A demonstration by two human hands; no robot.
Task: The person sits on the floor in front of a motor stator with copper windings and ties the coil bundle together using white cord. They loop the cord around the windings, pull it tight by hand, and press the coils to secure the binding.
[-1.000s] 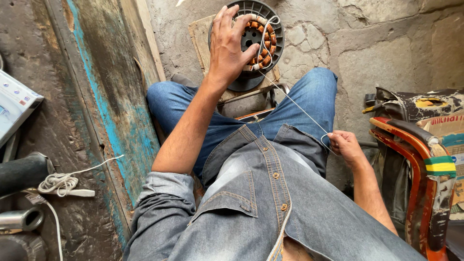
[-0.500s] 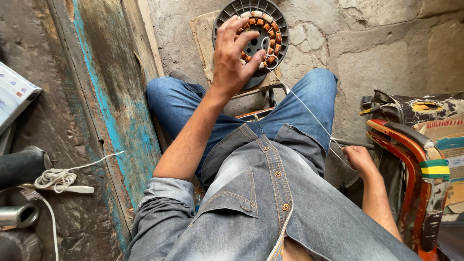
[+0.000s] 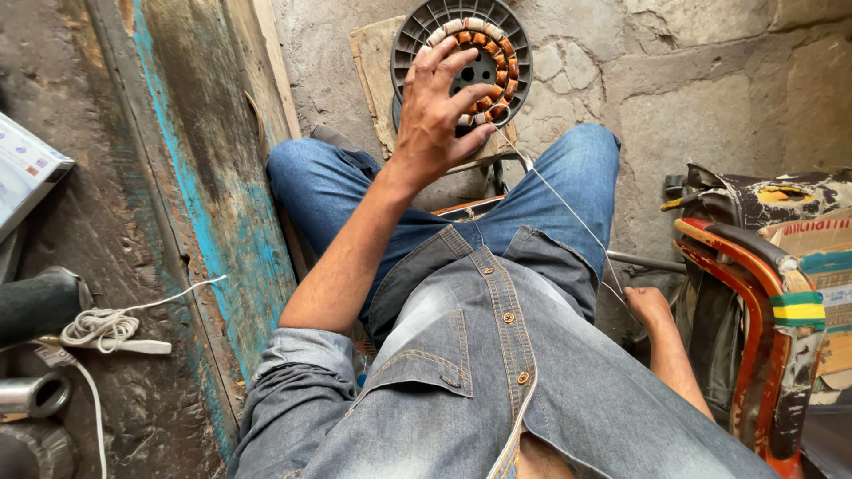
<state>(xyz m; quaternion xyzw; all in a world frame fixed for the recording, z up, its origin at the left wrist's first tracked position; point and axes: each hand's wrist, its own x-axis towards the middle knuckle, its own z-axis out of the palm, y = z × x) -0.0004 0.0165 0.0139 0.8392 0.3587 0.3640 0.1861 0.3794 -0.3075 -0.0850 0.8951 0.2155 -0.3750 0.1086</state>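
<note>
A round grey fan stator (image 3: pixel 463 55) with a ring of copper-coloured coils rests on a wooden board (image 3: pixel 373 66) beyond my knees. My left hand (image 3: pixel 439 111) lies spread over its lower left part, fingers pressing on the coils. A thin wire (image 3: pixel 568 213) runs taut from the coils down to my right hand (image 3: pixel 648 306), which is closed on it beside my right thigh. I sit in blue jeans and a denim shirt.
A worn blue-painted wooden door (image 3: pixel 200 177) stands at my left. A coiled white cord (image 3: pixel 106 328) and metal cylinders (image 3: pixel 35 395) lie further left. A red-framed object with cardboard boxes (image 3: pixel 772 302) stands at my right. Cracked concrete lies ahead.
My right hand has pulled the wire lower and further back along my thigh. My left hand has stayed on the stator, shifting slightly over the coils.
</note>
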